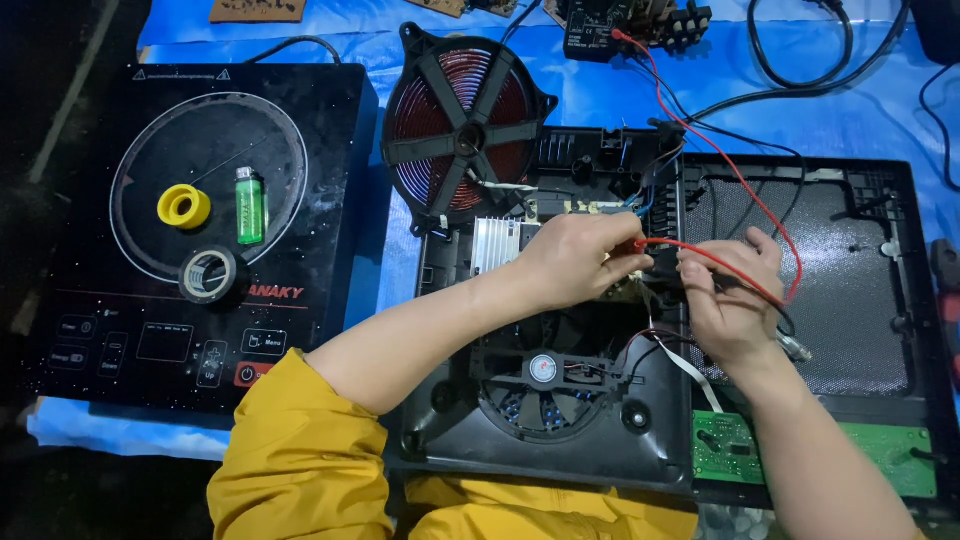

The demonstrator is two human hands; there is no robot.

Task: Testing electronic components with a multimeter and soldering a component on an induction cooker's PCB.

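Both hands are over the opened black cooker base [560, 440], right in the middle of the view. The left hand [580, 258] is curled shut, fingertips pinched on the red wire [740, 175] where it meets the parts inside the casing. The right hand [735, 295] sits just beside it, fingers closed around the same red wire as it loops back over the knuckles. That wire runs up and away to a small black unit [600, 30] at the top edge. Under the left wrist there's the cooling fan [543, 385], and just above the left hand a ribbed silver heat sink [495, 243]. The copper coil disc [462, 125] lies flipped out beside the casing on the blue sheet [600, 90]. A green circuit board [730, 447] sits below the right forearm. Off to the left, the glass cooktop panel [200, 230] carries a yellow tape roll [184, 206], a green lighter [249, 205] and a black tape roll [210, 275].
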